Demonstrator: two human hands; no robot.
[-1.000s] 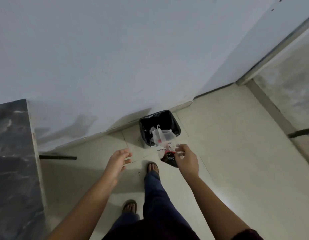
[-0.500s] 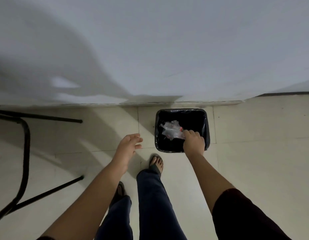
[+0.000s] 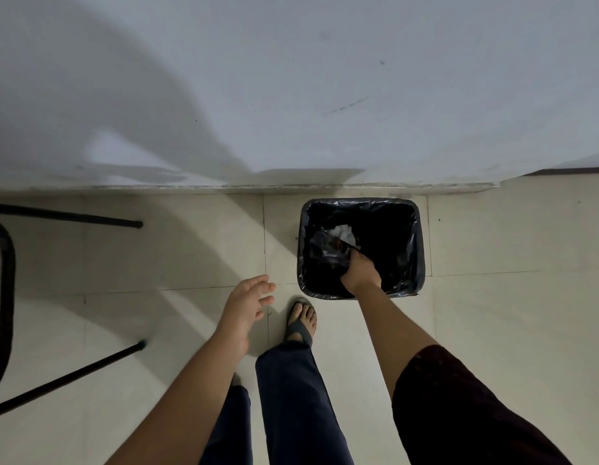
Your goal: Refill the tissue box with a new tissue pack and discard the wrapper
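a: where's the wrapper (image 3: 328,250) at this point?

b: inside the bin (image 3: 420,250), down below the rim on its left side. the right hand (image 3: 360,271) has gone in with it. half a second back the hand was only at the near edge, with the crumpled plastic held up around rim level; now the wrist is past the rim and the plastic sits low against the black liner, beside some white crumpled stuff already in there.

a: has the grip let go?

b: not that i can see. the fingers (image 3: 353,255) curl down onto the wrapper, pinching or pressing it, so i'd call the grip closed on it. the fingertips themselves are hidden behind the plastic.

a: and the left hand (image 3: 248,302)?

b: empty, fingers loosely spread, hanging over the floor tiles (image 3: 492,330) just left of the sandalled foot (image 3: 301,322). it has barely shifted from a moment ago.

a: so what does that mean for the job?

b: my read is that the discard is all but finished. the wrapper is in the bin; what's left is opening the fingers and drawing the hand out. light plastic can cling to skin or spring back up, so pushing it down like this makes sense. the tissue box isn't in view, so i can't say whether the refill itself is done.
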